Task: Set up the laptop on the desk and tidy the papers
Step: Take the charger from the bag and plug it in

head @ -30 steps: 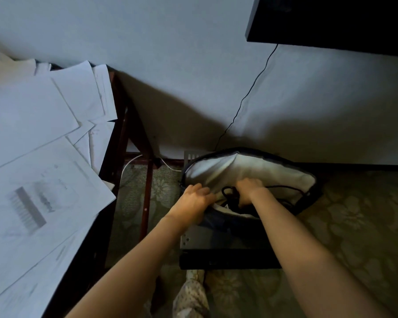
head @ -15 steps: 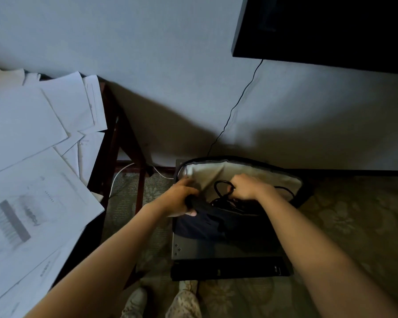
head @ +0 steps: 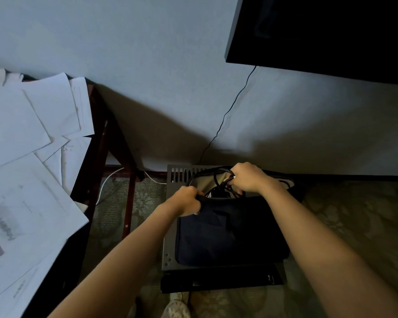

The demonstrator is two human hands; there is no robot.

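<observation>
A dark blue laptop bag (head: 230,235) lies on a grey metal box (head: 170,249) on the floor, its pale lining showing at the open top. My left hand (head: 189,200) is shut on the bag's near rim. My right hand (head: 248,177) is shut on a bundle of black cable (head: 218,182), held just above the opening. No laptop shows. Several white printed papers (head: 28,180) lie scattered and overlapping on the dark wooden desk (head: 94,161) at the left.
A black screen (head: 319,31) hangs on the wall at the upper right, with a thin black wire (head: 228,113) running down behind the bag. A white cable (head: 106,182) lies under the desk. Patterned carpet (head: 354,214) covers the floor. A slippered foot (head: 175,306) shows at the bottom.
My right hand has lifted the black cable up out of the bag's opening. My left hand has pulled the bag's rim toward me. The view has tilted down slightly.
</observation>
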